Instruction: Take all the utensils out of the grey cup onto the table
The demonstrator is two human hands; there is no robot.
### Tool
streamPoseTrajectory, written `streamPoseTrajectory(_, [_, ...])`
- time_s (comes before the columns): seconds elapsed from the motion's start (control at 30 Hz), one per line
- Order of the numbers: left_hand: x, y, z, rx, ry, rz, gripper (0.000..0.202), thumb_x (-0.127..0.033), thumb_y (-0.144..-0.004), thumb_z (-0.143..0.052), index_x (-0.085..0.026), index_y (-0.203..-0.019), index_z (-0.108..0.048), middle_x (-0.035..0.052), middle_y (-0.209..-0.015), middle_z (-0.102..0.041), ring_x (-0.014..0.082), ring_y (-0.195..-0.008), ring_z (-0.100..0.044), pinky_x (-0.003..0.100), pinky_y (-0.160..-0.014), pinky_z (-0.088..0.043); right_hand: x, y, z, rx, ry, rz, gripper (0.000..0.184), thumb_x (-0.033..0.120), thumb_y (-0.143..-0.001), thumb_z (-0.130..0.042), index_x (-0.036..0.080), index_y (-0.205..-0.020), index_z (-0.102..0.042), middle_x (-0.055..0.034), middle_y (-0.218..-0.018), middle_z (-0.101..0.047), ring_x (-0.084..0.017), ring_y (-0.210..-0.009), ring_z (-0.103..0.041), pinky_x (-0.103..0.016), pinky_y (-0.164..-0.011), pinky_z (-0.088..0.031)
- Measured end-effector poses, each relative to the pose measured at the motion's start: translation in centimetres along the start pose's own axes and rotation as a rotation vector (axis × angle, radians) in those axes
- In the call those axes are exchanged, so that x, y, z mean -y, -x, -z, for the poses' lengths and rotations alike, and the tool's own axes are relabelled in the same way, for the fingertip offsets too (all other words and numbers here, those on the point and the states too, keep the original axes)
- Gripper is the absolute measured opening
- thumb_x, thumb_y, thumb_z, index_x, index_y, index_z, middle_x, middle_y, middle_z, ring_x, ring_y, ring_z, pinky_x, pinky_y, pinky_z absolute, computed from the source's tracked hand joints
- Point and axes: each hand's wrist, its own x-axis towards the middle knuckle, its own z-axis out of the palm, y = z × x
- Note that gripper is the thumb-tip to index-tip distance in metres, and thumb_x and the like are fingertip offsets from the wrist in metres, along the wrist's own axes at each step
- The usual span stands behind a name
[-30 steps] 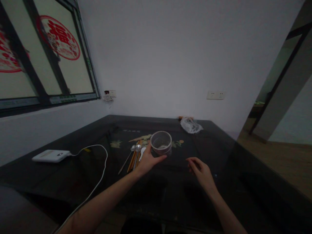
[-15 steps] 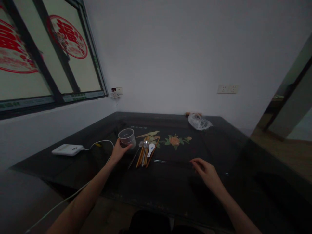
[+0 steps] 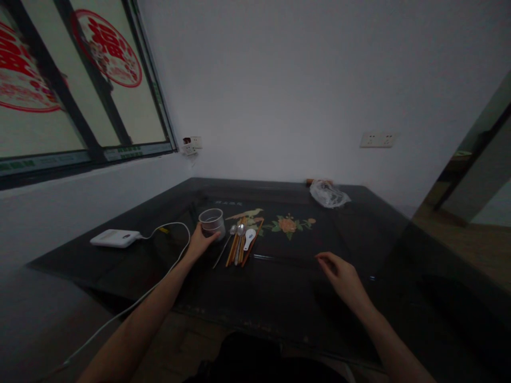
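My left hand (image 3: 200,242) is wrapped round the near left side of a clear plastic cup (image 3: 213,219), which stands upright on the dark table. Just right of the cup lies a bunch of wooden chopsticks (image 3: 231,251) with metal spoons (image 3: 241,230) among them. A white ceramic spoon (image 3: 249,238) rests on the right side of the bunch. Apart from all of these, my right hand (image 3: 339,274) is held over the right part of the table. Its thumb and fingers are drawn together, and nothing shows between them.
A white power bank (image 3: 115,238) with a white cable (image 3: 175,260) lies at the left; the cable runs past my left forearm. A crumpled clear plastic bag (image 3: 328,194) sits at the back by the wall. The table's (image 3: 275,287) front edge is close to me.
The view has shifted slightly, so things sit a little higher and further right. My left hand keeps its hold on the cup. My right hand stays closed in nearly the same place.
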Motion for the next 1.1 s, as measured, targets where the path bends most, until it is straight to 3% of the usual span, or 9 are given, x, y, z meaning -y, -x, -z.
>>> streamPoseTrajectory(0.4, [-0.4, 0.1, -0.3, 0.013, -0.016, -0.014, 0.064, -0.038, -0.062, -0.074, -0.014, -0.116, -0.048, 0.0154, -0.12, -0.058, 0.0284, -0.112, -0.055, 0.044, -0.098, -0.041, -0.4, -0.1, 0.0, 0.004, 0.048, 0.007, 0.028, 0.037, -0.082, -0.046, 0.019, -0.089, -0.065, -0.0063, -0.081, -0.068, -0.02, -0.07, -0.063, -0.03, -0.064, -0.047])
streamPoseTrajectory(0.67, [0.5, 0.0, -0.8, 0.063, 0.017, -0.058, 0.068, -0.04, -0.064, -0.072, -0.014, -0.12, -0.043, 0.0161, -0.123, -0.055, 0.027, -0.114, -0.054, 0.043, -0.099, -0.04, -0.5, 0.0, 0.0, 0.004, 0.07, 0.011, 0.027, 0.037, -0.082, -0.046, 0.02, -0.089, -0.066, -0.0051, -0.078, -0.068, -0.019, -0.067, -0.063, -0.029, -0.062, -0.046])
streamPoseTrajectory(0.8, [0.4, -0.1, -0.6, 0.002, -0.021, -0.108, 0.078, -0.039, -0.062, -0.074, -0.015, -0.127, -0.036, 0.015, -0.127, -0.049, 0.027, -0.118, -0.049, 0.043, -0.101, -0.038, -0.6, 0.0, -0.1, 0.018, 0.068, 0.022, 0.026, 0.036, -0.083, -0.045, 0.02, -0.089, -0.066, -0.006, -0.083, -0.069, -0.02, -0.072, -0.064, -0.03, -0.065, -0.047])
streamPoseTrajectory(0.9, [-1.4, 0.5, 0.2, -0.199, -0.104, -0.281, 0.081, -0.039, -0.064, -0.072, -0.015, -0.131, -0.033, 0.0155, -0.134, -0.04, 0.0283, -0.126, -0.04, 0.044, -0.105, -0.033, -0.7, 0.0, -0.3, 0.049, 0.068, 0.015, 0.026, 0.034, -0.083, -0.045, 0.02, -0.09, -0.065, -0.0059, -0.084, -0.069, -0.02, -0.074, -0.064, -0.03, -0.067, -0.047])
streamPoseTrajectory(0.97, [-3.6, 1.6, 0.8, -0.316, -0.154, -0.405, 0.068, -0.038, -0.072, -0.066, -0.016, -0.129, -0.036, 0.0146, -0.134, -0.038, 0.0278, -0.128, -0.034, 0.045, -0.107, -0.029, -0.7, 0.1, -0.4, 0.076, 0.066, 0.019, 0.024, 0.032, -0.083, -0.045, 0.02, -0.09, -0.065, -0.0054, -0.085, -0.069, -0.02, -0.075, -0.064, -0.03, -0.069, -0.047])
streamPoseTrajectory(1.03, [-6.4, 3.2, 0.8, -0.31, -0.165, -0.51, 0.053, -0.034, -0.077, -0.06, -0.017, -0.123, -0.042, 0.0122, -0.13, -0.042, 0.0264, -0.126, -0.037, 0.045, -0.108, -0.027, -0.5, 0.2, -0.6, 0.095, 0.058, 0.031, 0.023, 0.029, -0.083, -0.045, 0.02, -0.09, -0.065, -0.0051, -0.085, -0.069, -0.019, -0.076, -0.064, -0.03, -0.071, -0.047])
streamPoseTrajectory(1.1, [-9.1, 5.2, 0.2, -0.175, -0.149, -0.59, 0.033, -0.032, -0.08, -0.055, -0.02, -0.111, -0.051, 0.0094, -0.125, -0.046, 0.0254, -0.122, -0.04, 0.044, -0.106, -0.029, -0.2, 0.2, -0.7, 0.113, 0.051, 0.044, 0.023, 0.028, -0.084, -0.045, 0.019, -0.09, -0.065, -0.0054, -0.085, -0.069, -0.019, -0.077, -0.064, -0.03, -0.071, -0.047])
